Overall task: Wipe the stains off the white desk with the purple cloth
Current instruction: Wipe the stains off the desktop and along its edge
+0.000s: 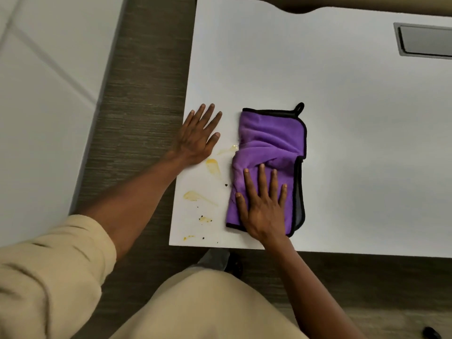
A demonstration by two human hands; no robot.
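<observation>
We press our right hand [263,204] flat, fingers spread, on the purple cloth [271,152] — left hand [195,135], fingers splayed, braces the white desk [342,118] beside yellow stains [212,166].

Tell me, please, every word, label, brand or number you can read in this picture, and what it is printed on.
None: no readable text anywhere.
The purple cloth shows no tag or print.
The white desk and its grey cable hatch carry no markings.

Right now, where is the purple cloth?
In the head view, the purple cloth lies flat on the white desk near its front left corner, under the right hand, just right of the yellow stains.
</observation>
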